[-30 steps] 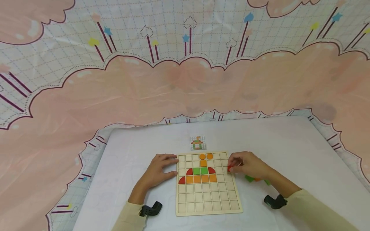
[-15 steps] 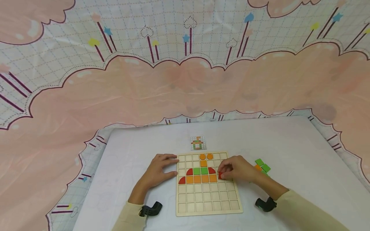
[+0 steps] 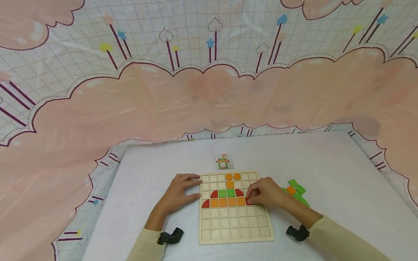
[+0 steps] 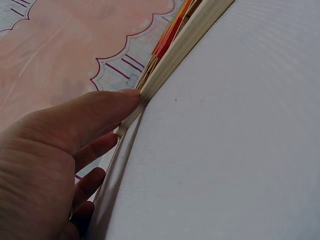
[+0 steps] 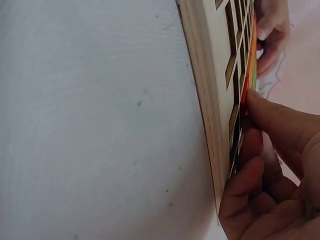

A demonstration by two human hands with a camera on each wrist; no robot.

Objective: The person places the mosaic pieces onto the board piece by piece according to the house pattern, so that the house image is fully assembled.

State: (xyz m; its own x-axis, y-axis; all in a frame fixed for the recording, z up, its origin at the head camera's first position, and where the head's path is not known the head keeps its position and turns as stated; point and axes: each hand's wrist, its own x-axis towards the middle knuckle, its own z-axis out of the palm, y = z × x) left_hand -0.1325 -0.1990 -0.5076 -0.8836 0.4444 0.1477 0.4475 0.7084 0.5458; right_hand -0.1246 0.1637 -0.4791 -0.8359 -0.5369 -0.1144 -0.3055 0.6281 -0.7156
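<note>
In the head view, a pale wooden square grid board (image 3: pixel 235 232) lies on the white-covered worktop (image 3: pixel 163 159). The right hand (image 3: pixel 270 193) pinches a small red tile (image 3: pixel 247 201), partly hidden by the fingers, at the right end of a row of four orange square tiles (image 3: pixel 222 202). The left hand (image 3: pixel 176 190), fingers relaxed, touches the board's left edge. A small printed pattern card (image 3: pixel 224 161) lies beyond the board; loose green square tiles (image 3: pixel 292 183) lie to its right.

In the left wrist view, the thumb tip rests against the board's edge.

In the right wrist view, the thumb touches the red tile at the board's surface, the other fingers curled below.
</note>
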